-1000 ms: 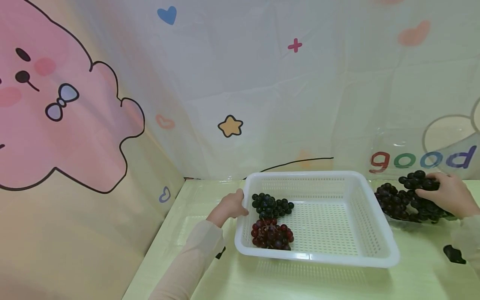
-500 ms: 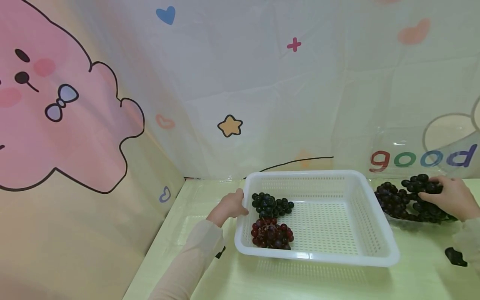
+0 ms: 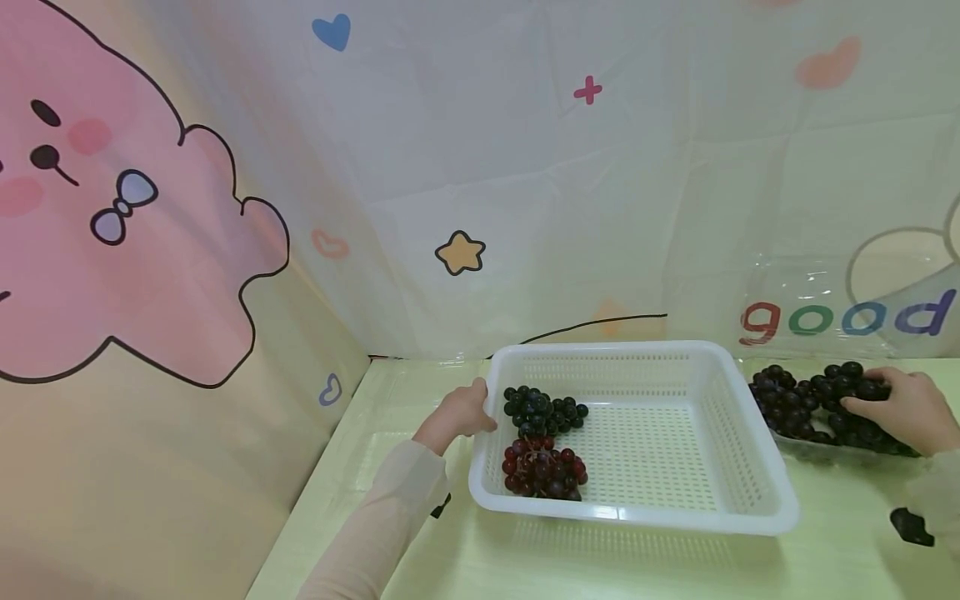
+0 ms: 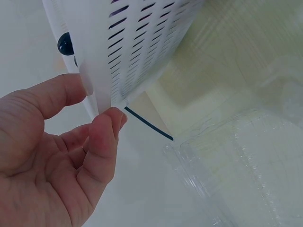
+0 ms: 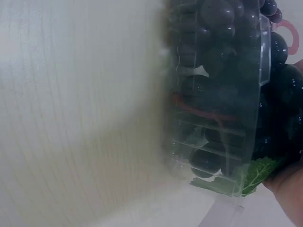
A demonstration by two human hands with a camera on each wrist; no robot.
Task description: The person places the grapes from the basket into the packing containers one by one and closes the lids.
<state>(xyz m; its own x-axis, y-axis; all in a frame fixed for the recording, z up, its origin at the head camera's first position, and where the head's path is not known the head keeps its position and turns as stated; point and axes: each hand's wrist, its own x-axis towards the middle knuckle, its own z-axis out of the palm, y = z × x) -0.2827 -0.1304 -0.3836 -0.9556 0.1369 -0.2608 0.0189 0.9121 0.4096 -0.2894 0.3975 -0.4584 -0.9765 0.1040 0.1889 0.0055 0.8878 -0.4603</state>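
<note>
Right hand (image 3: 907,408) and the dark bunch (image 3: 842,384) it grips sit lower than in the earlier head frames, now at the clear box (image 3: 813,450), which holds more dark grapes (image 3: 783,404). Head view: white basket (image 3: 622,513) contains a black bunch (image 3: 534,410) above a red bunch (image 3: 543,472), both at its left end; the left hand (image 3: 457,410) reaches to that end. Left wrist view: thumb and fingers pinch the basket's rim. Right wrist view: clear box also shows a green leaf (image 5: 262,171); right hand only partly visible.

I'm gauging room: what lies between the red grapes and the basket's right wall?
Only bare basket floor separates the red grapes from the right wall, in the head view.
</note>
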